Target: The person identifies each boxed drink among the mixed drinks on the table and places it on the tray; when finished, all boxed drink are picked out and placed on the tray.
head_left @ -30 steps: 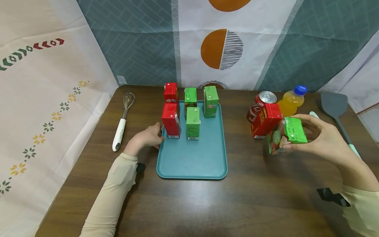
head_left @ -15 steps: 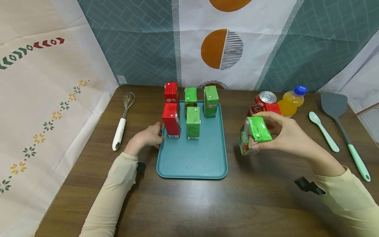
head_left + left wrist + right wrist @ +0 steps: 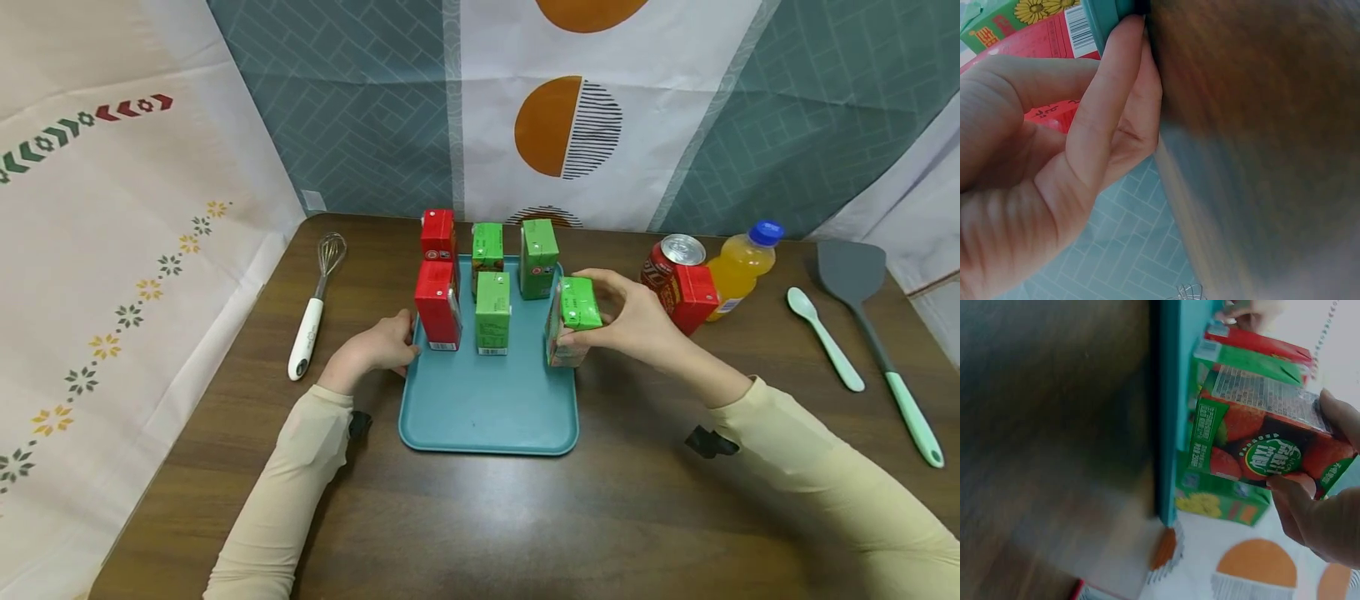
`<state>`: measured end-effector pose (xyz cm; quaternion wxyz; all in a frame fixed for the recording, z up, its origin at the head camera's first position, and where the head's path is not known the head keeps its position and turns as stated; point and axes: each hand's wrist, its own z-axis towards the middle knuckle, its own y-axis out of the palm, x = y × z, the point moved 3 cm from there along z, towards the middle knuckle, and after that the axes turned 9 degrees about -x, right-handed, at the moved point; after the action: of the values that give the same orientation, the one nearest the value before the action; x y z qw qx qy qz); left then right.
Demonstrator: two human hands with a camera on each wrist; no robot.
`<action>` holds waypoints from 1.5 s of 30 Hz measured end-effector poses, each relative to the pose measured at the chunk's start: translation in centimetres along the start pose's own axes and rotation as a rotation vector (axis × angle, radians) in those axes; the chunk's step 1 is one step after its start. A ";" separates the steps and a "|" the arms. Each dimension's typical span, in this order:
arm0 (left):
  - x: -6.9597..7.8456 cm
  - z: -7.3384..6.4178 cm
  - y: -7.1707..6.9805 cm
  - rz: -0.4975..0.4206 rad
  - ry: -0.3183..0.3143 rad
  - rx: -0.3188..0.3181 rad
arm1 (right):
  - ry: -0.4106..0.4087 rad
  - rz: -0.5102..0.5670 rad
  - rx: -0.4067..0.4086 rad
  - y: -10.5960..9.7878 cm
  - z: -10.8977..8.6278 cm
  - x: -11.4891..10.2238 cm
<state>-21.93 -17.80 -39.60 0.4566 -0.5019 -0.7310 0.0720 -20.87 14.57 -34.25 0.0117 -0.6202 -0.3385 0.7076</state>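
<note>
My right hand (image 3: 637,321) pinches a green-topped juice box (image 3: 570,329) by its upper part, thumb on one side and fingers on the other. In the right wrist view this juice box (image 3: 1266,434) shows red fruit on a dark side. It is upright over the right edge of the teal tray (image 3: 487,408); whether its base touches is unclear. My left hand (image 3: 378,346) holds the tray's left rim, beside the front red carton (image 3: 437,308). On the tray stand a green carton (image 3: 492,312) in the middle, with more green cartons (image 3: 538,258) and a red carton (image 3: 438,236) behind.
A whisk (image 3: 307,333) lies left of the tray. To the right stand a cola can (image 3: 660,258), a red carton (image 3: 690,296) and an orange drink bottle (image 3: 738,271). Beyond them lie a pale green spoon (image 3: 825,337) and a grey spatula (image 3: 851,271). Fabric hangs behind the table.
My right hand has carried the green-topped juice box leftward from beside the red carton to the tray's right edge, uncovering the red carton and the spoon. My left hand has stayed at the tray rim.
</note>
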 end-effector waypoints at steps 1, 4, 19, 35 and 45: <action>0.0 0.0 0.0 -0.005 0.002 -0.005 | 0.004 0.000 -0.008 0.3 0.3 0.2; 0.1 0.1 0.0 -0.016 0.001 -0.019 | -0.004 -0.014 -0.037 1.3 1.0 0.5; 0.0 0.1 -0.1 0.002 0.016 -0.002 | -0.003 -0.017 0.006 2.9 3.0 0.6; 0.0 0.2 -0.2 0.019 0.020 0.008 | -0.093 -0.325 0.000 0.2 0.5 -1.1; 0.0 -0.2 -0.1 -0.002 0.028 0.005 | -0.136 -0.401 0.070 -3.0 -2.7 -1.6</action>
<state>-21.85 -17.92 -39.49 0.4681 -0.5012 -0.7248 0.0664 -19.36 17.42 -31.34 0.1511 -0.4906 -0.4303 0.7425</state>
